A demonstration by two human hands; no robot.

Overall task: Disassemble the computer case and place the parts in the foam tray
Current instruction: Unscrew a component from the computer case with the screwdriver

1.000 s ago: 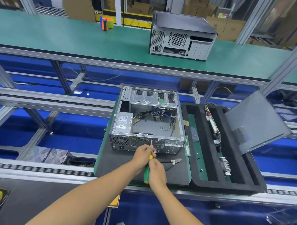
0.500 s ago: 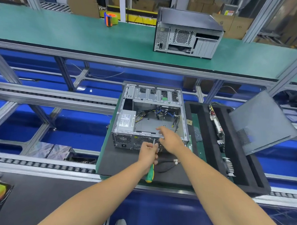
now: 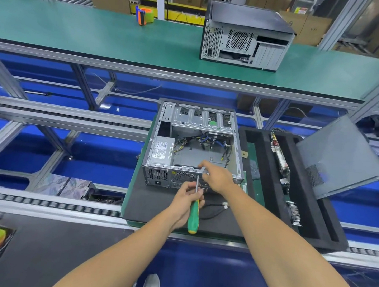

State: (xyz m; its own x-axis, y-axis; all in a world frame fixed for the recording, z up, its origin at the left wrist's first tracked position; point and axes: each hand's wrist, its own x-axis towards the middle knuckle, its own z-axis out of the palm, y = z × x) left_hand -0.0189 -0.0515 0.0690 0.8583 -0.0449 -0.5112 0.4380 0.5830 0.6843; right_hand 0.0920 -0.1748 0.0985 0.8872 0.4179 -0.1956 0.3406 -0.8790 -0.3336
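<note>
Computer case point(image 3: 195, 148): open side up, on a black mat point(image 3: 155, 207) over a green pallet; rear panel toward the mat's near edge; bare mat lies between that panel and the near edge; the case's right wall stands just beside the foam tray.
Foam tray point(image 3: 311, 213): black, at the pallet's right edge, its long slots running near to far; circuit boards point(image 3: 280, 156) stand in the middle slot; the left slot shows a green floor.
Side panel point(image 3: 340, 156): grey, tilted, leaning over the tray's far right corner.
Left hand point(image 3: 187, 203): fingers curled round the screwdriver point(image 3: 194, 210); green and yellow handle points toward the near edge, metal shaft points at the rear panel.
Right hand point(image 3: 217, 176): over the case's near top rim, fingers bent at the rim; whether it pinches anything cannot be told.
Black cable point(image 3: 214, 210): on the mat beside the screwdriver handle, white connectors at its end.
Power supply point(image 3: 162, 150): near left corner of the case; white label, print unreadable.
Second case point(image 3: 245, 37): closed, on the far green bench point(image 3: 80, 30); tape dispenser point(image 3: 144, 15) at the bench's far edge.
</note>
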